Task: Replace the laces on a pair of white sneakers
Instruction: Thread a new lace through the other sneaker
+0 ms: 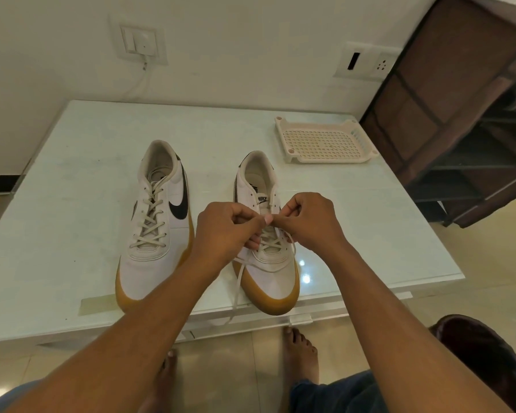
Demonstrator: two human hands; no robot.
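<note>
1. Both sneakers sit side by side on the glass-topped table (72, 204), toes toward the person and heels to the wall. It's a sensible set-up: the eyelets face up and the whole lacing is in easy reach.
2. The sneaker on the left (152, 254) is crossed up through its rows, and no hand is near it.
3. All the action is over the sneaker on the right (268, 272). The left hand (227, 231) and right hand (310, 222) meet thumb to thumb above its tongue, about midway up the eyelets.
4. Grip: both hands have their fingers curled in and pinch the lace (237, 289). The exact pinch point is hidden between the fingertips.
5. Crossed rows show just below the hands. One loose tail runs from under the left hand, over the toe and off the table's front edge.
6. My read is that hands this close hold the lace short and taut at one eyelet. I can't tell whether it is going in or coming out.
7. A perforated plastic tray (325, 141) waits at the rear right, well apart.
</note>
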